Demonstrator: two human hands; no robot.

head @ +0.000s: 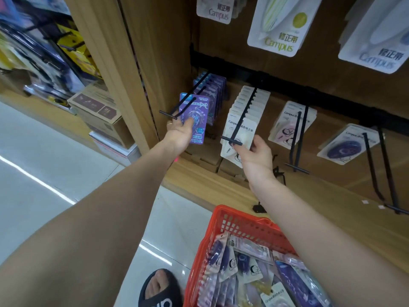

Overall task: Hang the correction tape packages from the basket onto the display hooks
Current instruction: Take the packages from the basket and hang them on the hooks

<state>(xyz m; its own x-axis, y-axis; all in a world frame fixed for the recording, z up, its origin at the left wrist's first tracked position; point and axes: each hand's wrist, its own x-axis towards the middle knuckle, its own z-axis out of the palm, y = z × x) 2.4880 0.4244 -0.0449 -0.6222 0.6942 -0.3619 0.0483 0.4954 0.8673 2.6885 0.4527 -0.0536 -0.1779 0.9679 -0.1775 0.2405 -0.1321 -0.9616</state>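
Observation:
My left hand [180, 132] grips a purple correction tape package [194, 117] near the front of the leftmost black hook [177, 108], where several matching purple packs hang behind it. My right hand [257, 152] holds a white correction tape package [240, 134] at the tip of the second hook [241, 117], which carries a long row of white packs. The red basket [241, 224] sits below my right forearm, filled with several purple, white and pink packages.
Two more hooks to the right carry a pink pack [290, 125] and a dark blue pack [345, 145]. Larger Campus packs [281, 25] hang above. Cardboard boxes [99, 114] stand on the floor at the left. My sandalled foot [158, 289] is beside the basket.

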